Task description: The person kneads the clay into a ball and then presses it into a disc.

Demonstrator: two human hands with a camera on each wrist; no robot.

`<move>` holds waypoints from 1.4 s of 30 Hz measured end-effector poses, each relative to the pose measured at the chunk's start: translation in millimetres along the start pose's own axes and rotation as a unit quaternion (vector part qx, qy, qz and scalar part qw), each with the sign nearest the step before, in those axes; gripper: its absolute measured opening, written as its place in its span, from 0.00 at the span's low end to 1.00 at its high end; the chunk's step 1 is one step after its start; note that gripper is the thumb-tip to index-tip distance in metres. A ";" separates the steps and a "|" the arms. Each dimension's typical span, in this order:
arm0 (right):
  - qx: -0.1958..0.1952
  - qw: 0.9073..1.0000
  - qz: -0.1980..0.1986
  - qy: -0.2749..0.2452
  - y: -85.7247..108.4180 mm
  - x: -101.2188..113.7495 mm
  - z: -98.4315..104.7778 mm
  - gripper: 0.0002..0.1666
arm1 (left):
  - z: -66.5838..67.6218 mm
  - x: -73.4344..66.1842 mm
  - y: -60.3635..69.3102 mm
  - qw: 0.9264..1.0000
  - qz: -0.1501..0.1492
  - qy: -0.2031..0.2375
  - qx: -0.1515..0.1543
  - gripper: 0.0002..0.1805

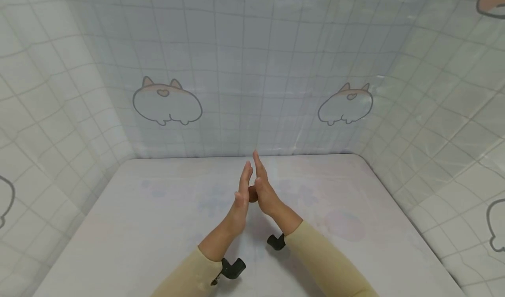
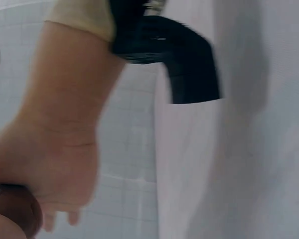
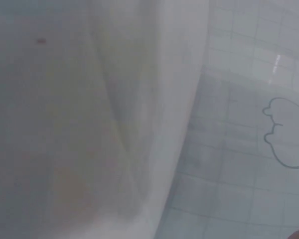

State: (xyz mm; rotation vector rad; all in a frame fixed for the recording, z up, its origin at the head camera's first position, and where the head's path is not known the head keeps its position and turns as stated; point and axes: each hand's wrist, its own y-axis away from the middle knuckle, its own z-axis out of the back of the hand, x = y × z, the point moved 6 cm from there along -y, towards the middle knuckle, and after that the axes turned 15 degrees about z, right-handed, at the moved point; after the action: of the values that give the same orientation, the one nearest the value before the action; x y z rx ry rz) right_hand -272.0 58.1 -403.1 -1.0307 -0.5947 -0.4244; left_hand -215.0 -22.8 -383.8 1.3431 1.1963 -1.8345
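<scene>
A brown, rounded lump (image 1: 253,194) sits between the two palms in the head view; its kind cannot be told. My left hand (image 1: 239,206) presses it from the left, palm inward with fingers straight and pointing away. From the other side, my right hand (image 1: 269,197) touches it with a flat palm and extended fingers. Seen closer in the left wrist view, the dark brown lump (image 2: 20,209) lies against the heel of the right hand (image 2: 50,164), and part of it is hidden. Only a sliver of skin appears in the right wrist view's bottom corner.
Below the hands is a white table (image 1: 158,227) with faint coloured patches. Gridded sheeting (image 1: 252,69) with animal drawings surrounds its back and sides. Black elbow-shaped fittings (image 1: 233,268) stick out from both cuffs.
</scene>
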 end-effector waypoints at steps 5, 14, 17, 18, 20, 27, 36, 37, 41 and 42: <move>0.010 0.999 0.013 -0.051 5.8 0.0 -5.9 0.55 | 4.2 -7.6 -5.2 1.000 -0.028 -0.003 -0.013 0.51; 0.023 0.987 0.150 -0.049 9.4 24.5 -14.8 0.56 | 18.2 -11.2 -17.5 0.997 -0.013 -0.010 -0.071 0.56; 0.027 0.986 0.158 -0.052 11.9 29.6 -17.4 0.56 | 22.6 -7.6 -22.2 0.996 0.007 0.002 -0.092 0.56; 0.027 0.986 0.159 -0.052 12.6 31.5 -18.3 0.56 | 24.0 -5.6 -23.5 0.995 0.015 0.004 -0.100 0.56; 0.026 0.985 0.164 -0.043 13.8 35.7 -19.5 0.57 | 26.9 -1.9 -25.5 0.993 0.030 0.007 -0.116 0.56; 0.028 0.979 0.202 -0.022 14.3 53.7 -24.0 0.58 | 36.6 20.1 -29.8 0.986 0.086 0.012 -0.140 0.53; 0.029 0.979 0.202 0.000 4.8 65.6 -18.7 0.58 | 30.9 42.7 -21.0 0.981 0.164 -0.024 -0.098 0.47; 0.026 0.981 0.195 0.005 3.9 63.9 -16.7 0.58 | 29.5 42.8 -19.7 0.982 0.161 -0.036 -0.097 0.45; 0.006 0.983 0.179 0.032 -0.1 57.8 -8.5 0.56 | 23.2 40.8 -15.6 0.984 0.140 -0.064 -0.087 0.40; 0.001 0.984 0.174 0.035 -1.3 55.8 -6.4 0.56 | 21.3 40.0 -14.3 0.985 0.135 -0.067 -0.082 0.41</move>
State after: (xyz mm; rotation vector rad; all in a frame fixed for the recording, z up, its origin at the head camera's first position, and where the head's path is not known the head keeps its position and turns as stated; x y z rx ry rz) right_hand -228.3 48.9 -369.0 -1.0878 -0.3420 -0.1507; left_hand -249.7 -33.1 -414.6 1.2049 1.0182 -1.5725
